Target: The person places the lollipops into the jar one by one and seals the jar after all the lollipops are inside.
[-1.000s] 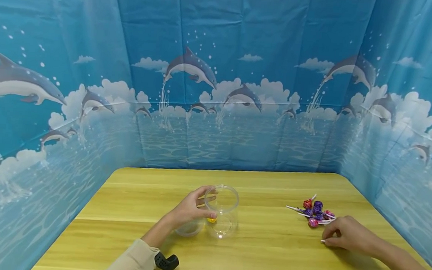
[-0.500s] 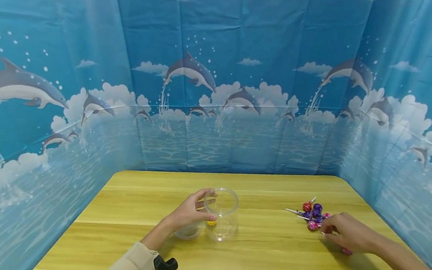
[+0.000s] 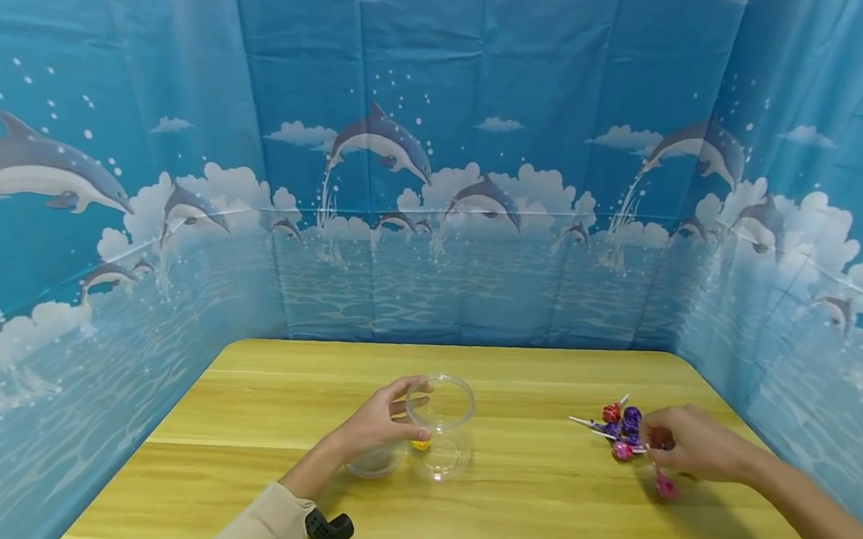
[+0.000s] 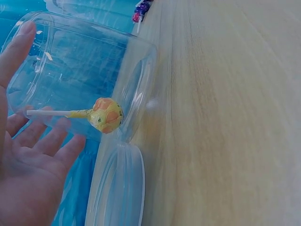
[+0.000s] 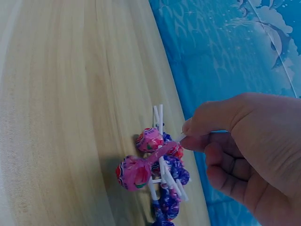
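My left hand [image 3: 388, 418] grips a clear plastic jar [image 3: 441, 427] standing upright on the wooden table [image 3: 520, 509]. One yellow lollipop [image 3: 421, 445] lies at the jar's bottom [image 4: 107, 115], its stick pointing towards my left hand's palm [image 4: 28, 174]. My right hand [image 3: 682, 444] pinches the white stick of a pink lollipop [image 3: 664, 486], which hangs head down just above the table. In the right wrist view the pink lollipop [image 5: 134, 172] hangs in front of a pile of red, pink and purple lollipops [image 5: 164, 188], below my pinching right hand [image 5: 225, 136]. That pile of lollipops [image 3: 622, 423] lies just left of the hand.
A clear lid [image 3: 376, 462] lies flat beside the jar, under my left hand, also seen as the lid [image 4: 115, 188] close up. A blue dolphin-print curtain [image 3: 438, 178] walls the table on three sides. Black wrist mounts [image 3: 329, 530] show near the front edge.
My right hand has picked the pink lollipop up off the table by its stick and moved it up towards the pile. The left hand and jar have stayed put.
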Demonstrator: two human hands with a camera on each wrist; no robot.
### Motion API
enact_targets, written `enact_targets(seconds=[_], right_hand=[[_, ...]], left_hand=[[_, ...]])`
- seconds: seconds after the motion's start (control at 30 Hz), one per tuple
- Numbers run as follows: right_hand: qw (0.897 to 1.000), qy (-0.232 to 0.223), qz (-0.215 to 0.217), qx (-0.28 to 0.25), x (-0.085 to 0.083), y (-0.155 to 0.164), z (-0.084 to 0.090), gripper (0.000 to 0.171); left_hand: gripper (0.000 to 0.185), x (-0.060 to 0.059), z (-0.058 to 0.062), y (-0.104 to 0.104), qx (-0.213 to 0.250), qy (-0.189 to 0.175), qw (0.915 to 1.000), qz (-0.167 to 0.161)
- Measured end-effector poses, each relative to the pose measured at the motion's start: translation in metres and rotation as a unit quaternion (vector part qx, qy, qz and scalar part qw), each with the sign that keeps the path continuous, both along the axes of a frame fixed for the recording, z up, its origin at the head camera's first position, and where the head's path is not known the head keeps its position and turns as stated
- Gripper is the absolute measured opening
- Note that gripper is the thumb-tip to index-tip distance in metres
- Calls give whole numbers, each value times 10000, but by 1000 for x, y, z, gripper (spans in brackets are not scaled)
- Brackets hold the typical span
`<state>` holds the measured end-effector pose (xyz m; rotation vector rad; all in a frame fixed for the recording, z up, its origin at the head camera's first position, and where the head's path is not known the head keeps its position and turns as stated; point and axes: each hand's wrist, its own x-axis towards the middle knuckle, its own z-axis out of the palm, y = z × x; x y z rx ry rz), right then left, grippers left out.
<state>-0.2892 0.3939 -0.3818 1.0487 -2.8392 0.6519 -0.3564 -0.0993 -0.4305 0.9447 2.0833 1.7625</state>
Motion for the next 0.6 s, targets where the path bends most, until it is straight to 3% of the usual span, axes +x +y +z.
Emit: enact_targets(seconds=[0.2, 0.6], right_hand=[[9995, -178, 129, -231, 1, 2, 7, 24], [9983, 115, 18, -573, -3, 4, 21, 21]], left_hand=[[81, 0, 0, 0, 2, -21, 10000, -13], [81, 2, 1, 0, -62, -3, 10000, 39]])
